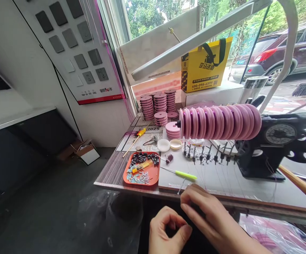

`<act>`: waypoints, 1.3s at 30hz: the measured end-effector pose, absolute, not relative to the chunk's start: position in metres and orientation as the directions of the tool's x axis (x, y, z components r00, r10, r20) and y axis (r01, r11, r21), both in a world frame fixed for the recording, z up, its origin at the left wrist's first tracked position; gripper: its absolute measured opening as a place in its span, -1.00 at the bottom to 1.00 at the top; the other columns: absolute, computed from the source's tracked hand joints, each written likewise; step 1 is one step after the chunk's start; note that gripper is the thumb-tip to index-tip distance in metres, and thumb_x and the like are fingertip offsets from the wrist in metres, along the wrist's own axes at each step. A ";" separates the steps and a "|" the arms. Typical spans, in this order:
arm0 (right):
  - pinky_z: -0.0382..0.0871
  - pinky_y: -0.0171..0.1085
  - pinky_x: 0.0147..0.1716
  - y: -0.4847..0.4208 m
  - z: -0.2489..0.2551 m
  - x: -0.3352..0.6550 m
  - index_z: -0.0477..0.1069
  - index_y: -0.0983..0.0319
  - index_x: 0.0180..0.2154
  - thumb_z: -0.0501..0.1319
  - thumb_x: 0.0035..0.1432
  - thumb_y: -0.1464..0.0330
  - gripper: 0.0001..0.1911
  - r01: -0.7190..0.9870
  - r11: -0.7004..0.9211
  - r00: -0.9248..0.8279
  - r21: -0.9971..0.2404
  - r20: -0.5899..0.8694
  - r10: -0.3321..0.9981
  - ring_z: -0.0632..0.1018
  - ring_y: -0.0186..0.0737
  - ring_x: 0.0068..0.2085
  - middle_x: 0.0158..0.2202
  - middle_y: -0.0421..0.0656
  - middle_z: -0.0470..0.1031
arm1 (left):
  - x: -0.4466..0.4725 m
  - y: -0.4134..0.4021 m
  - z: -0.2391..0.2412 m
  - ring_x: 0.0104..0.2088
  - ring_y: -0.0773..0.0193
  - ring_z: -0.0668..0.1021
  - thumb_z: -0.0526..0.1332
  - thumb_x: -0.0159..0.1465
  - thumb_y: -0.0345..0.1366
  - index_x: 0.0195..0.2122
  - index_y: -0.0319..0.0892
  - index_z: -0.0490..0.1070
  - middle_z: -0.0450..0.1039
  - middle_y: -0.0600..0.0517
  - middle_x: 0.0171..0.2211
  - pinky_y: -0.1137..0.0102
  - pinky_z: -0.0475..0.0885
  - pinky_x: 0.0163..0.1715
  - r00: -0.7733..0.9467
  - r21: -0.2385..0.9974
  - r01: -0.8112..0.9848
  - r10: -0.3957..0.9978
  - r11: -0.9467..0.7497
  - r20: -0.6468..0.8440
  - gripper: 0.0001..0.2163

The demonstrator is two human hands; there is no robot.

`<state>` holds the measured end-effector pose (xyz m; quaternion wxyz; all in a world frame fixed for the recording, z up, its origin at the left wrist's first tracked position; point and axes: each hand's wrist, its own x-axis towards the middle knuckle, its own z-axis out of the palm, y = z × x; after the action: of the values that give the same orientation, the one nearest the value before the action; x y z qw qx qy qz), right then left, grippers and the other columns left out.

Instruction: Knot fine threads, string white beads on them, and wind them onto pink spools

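In the head view both hands work just off the desk's (113, 173) near edge. The left hand (168, 229) has its grip closed, thumb tip meeting forefinger in a ring, a pinch suited to something very fine; what it pinches is too thin to see. The right hand (204, 211) rests its fingers together at that edge, where a fine strand (181, 186) leaves the desk; I cannot tell whether its grip is closed. Pink spools (219, 121) sit in a row on the black winder (269, 148) toward the right edge. An orange tray (155, 173) keeps small parts within reach.
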<state>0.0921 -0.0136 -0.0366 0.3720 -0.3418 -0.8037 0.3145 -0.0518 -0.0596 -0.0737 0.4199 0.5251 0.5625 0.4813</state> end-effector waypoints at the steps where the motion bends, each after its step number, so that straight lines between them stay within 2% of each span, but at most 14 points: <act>1: 0.23 -0.40 -0.46 -0.015 -0.036 0.091 0.15 0.21 -0.46 -0.01 0.19 0.44 -0.84 0.305 0.552 -0.489 -0.776 0.370 0.790 0.35 -0.35 -0.45 -0.49 -0.23 0.30 | -0.051 -0.060 -0.073 -0.56 0.38 0.26 0.31 -0.04 -0.18 -0.63 -0.22 0.42 0.29 0.10 -0.65 0.46 0.17 -0.50 -0.103 0.988 0.153 0.995 0.000 0.016 -0.79; 4: 0.29 -0.39 -0.35 -0.021 -0.035 0.090 0.21 0.20 -0.35 -0.02 0.17 0.43 -0.92 0.227 0.511 -0.469 -0.829 0.367 0.803 0.41 -0.32 -0.35 -0.37 -0.19 0.38 | -0.049 -0.061 -0.070 -0.59 0.42 0.27 0.35 -0.08 -0.18 -0.64 -0.22 0.43 0.29 0.12 -0.68 0.49 0.16 -0.53 -0.150 0.998 -0.033 0.987 0.059 -0.064 -0.78; 6: 0.31 -0.38 -0.29 -0.025 -0.038 0.088 0.20 0.20 -0.21 -0.02 0.11 0.49 -0.82 0.177 0.485 -0.482 -0.857 0.354 0.801 0.43 -0.31 -0.28 -0.29 -0.15 0.40 | -0.047 -0.061 -0.067 -0.60 0.44 0.29 0.38 -0.13 -0.17 -0.66 -0.22 0.42 0.31 0.13 -0.68 0.52 0.18 -0.54 -0.230 0.982 -0.178 0.968 0.059 -0.100 -0.77; 8: 0.32 -0.40 -0.38 -0.029 -0.044 0.086 0.17 0.22 -0.17 -0.02 0.03 0.54 -0.72 0.188 0.466 -0.534 -0.864 0.308 0.787 0.43 -0.34 -0.37 -0.34 -0.17 0.40 | -0.045 -0.062 -0.063 -0.60 0.44 0.32 0.41 -0.19 -0.18 -0.66 -0.22 0.42 0.36 0.13 -0.68 0.54 0.20 -0.53 -0.319 0.958 -0.284 0.938 0.040 -0.134 -0.76; 10: 0.29 -0.42 -0.49 -0.032 -0.051 0.083 0.19 0.22 -0.23 -0.01 0.00 0.55 -0.75 0.244 0.474 -0.578 -0.846 0.266 0.772 0.39 -0.36 -0.46 -0.42 -0.20 0.38 | -0.043 -0.063 -0.062 -0.60 0.41 0.36 0.42 -0.21 -0.17 -0.65 -0.22 0.42 0.41 0.10 -0.67 0.52 0.23 -0.53 -0.342 0.944 -0.328 0.925 0.049 -0.167 -0.74; 12: 0.27 -0.40 -0.49 -0.033 -0.058 0.081 0.21 0.22 -0.32 0.00 0.04 0.53 -0.86 0.304 0.505 -0.565 -0.808 0.273 0.778 0.39 -0.36 -0.46 -0.43 -0.20 0.37 | -0.043 -0.065 -0.063 -0.60 0.40 0.35 0.41 -0.20 -0.17 -0.65 -0.23 0.42 0.40 0.10 -0.68 0.51 0.22 -0.53 -0.357 0.954 -0.295 0.920 0.054 -0.162 -0.74; 14: 0.27 -0.39 -0.47 -0.034 -0.062 0.080 0.22 0.21 -0.38 -0.01 0.11 0.50 -0.90 0.345 0.538 -0.530 -0.769 0.313 0.788 0.40 -0.34 -0.44 -0.45 -0.20 0.36 | -0.044 -0.066 -0.066 -0.61 0.41 0.31 0.38 -0.15 -0.14 -0.65 -0.23 0.41 0.34 0.12 -0.69 0.51 0.18 -0.56 -0.367 0.981 -0.191 0.924 0.042 -0.111 -0.74; 18: 0.23 -0.40 -0.51 -0.034 -0.065 0.081 0.23 0.21 -0.42 -0.04 0.21 0.46 -0.83 0.375 0.578 -0.502 -0.724 0.365 0.784 0.39 -0.35 -0.45 -0.50 -0.22 0.34 | -0.050 -0.069 -0.073 -0.61 0.41 0.22 0.27 -0.03 -0.08 -0.64 -0.23 0.36 0.20 0.14 -0.69 0.48 0.11 -0.57 -0.335 0.997 0.065 0.942 0.037 -0.013 -0.70; 21: 0.23 -0.41 -0.51 -0.035 -0.066 0.082 0.22 0.22 -0.43 -0.03 0.21 0.45 -0.83 0.367 0.580 -0.517 -0.728 0.358 0.777 0.39 -0.36 -0.46 -0.50 -0.23 0.35 | -0.054 -0.070 -0.072 -0.60 0.39 0.19 0.21 0.02 -0.07 -0.66 -0.21 0.30 0.14 0.14 -0.68 0.45 0.09 -0.55 -0.290 0.988 0.153 0.957 0.022 0.023 -0.69; 27: 0.22 -0.43 -0.51 -0.038 -0.068 0.082 0.19 0.22 -0.45 -0.04 0.20 0.42 -0.83 0.335 0.529 -0.527 -0.779 0.311 0.791 0.37 -0.39 -0.49 -0.51 -0.24 0.33 | -0.057 -0.072 -0.068 -0.60 0.39 0.16 0.18 0.03 -0.05 -0.66 -0.20 0.24 0.10 0.16 -0.68 0.44 0.05 -0.54 -0.182 0.993 0.058 0.979 0.102 -0.090 -0.67; 32: 0.22 -0.44 -0.51 -0.037 -0.066 0.082 0.17 0.20 -0.45 -0.05 0.19 0.42 -0.84 0.330 0.505 -0.527 -0.798 0.288 0.800 0.36 -0.39 -0.50 -0.51 -0.24 0.33 | -0.062 -0.071 -0.065 -0.58 0.38 0.18 0.18 0.05 -0.05 -0.67 -0.19 0.20 0.09 0.16 -0.67 0.45 0.09 -0.53 -0.221 0.997 0.021 0.973 0.071 -0.065 -0.66; 36: 0.22 -0.44 -0.51 -0.036 -0.066 0.081 0.16 0.20 -0.45 -0.05 0.18 0.41 -0.85 0.331 0.467 -0.582 -0.820 0.212 0.785 0.35 -0.38 -0.49 -0.50 -0.23 0.34 | -0.067 -0.071 -0.061 -0.56 0.36 0.25 0.18 0.06 -0.06 -0.65 -0.20 0.29 0.18 0.13 -0.65 0.46 0.15 -0.49 -0.266 0.997 0.073 0.964 0.035 -0.014 -0.68; 39: 0.22 -0.43 -0.51 -0.037 -0.069 0.078 0.16 0.21 -0.45 -0.04 0.19 0.36 -0.84 0.327 0.402 -0.606 -0.855 0.136 0.784 0.33 -0.37 -0.50 -0.50 -0.24 0.32 | -0.071 -0.073 -0.063 -0.55 0.35 0.28 0.18 0.06 -0.05 -0.61 -0.20 0.36 0.23 0.12 -0.65 0.46 0.17 -0.49 -0.283 0.994 0.083 0.958 0.064 -0.038 -0.69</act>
<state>0.0782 -0.0371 -0.0686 0.2719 -0.3508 -0.7918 0.4196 -0.0712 -0.0725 -0.0634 0.4130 0.4332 0.6010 0.5296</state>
